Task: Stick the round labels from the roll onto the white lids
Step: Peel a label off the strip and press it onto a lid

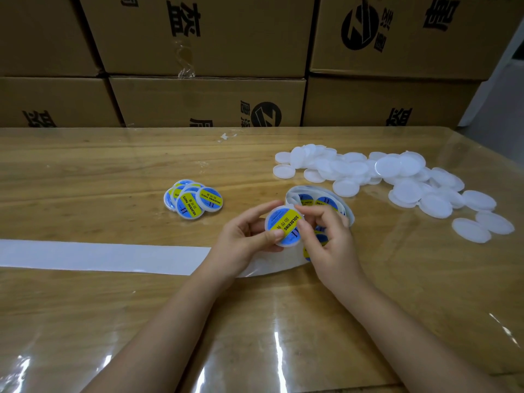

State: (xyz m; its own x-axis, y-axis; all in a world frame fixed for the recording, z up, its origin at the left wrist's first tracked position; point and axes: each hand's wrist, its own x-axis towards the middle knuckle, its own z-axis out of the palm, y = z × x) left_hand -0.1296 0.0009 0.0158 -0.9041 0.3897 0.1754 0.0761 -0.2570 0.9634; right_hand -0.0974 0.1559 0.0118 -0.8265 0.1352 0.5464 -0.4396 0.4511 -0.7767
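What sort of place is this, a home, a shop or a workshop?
Probably a small packing workshop or stockroom: printed cardboard cartons stacked behind the table, a heap of blank white lids, and a pile of labelled lids.

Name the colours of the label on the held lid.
Label on lid: blue, yellow band, black print; head view.

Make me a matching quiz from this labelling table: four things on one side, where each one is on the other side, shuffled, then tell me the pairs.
Things:
1. labelled lids
2. plain white lids
3. empty backing strip
4. lid being labelled

Places:
A. held by left hand and right hand
B. heaped far right on the table
C. small pile left of the hands
D. lying flat, running to the left edge

Pairs: 1-C, 2-B, 3-D, 4-A.
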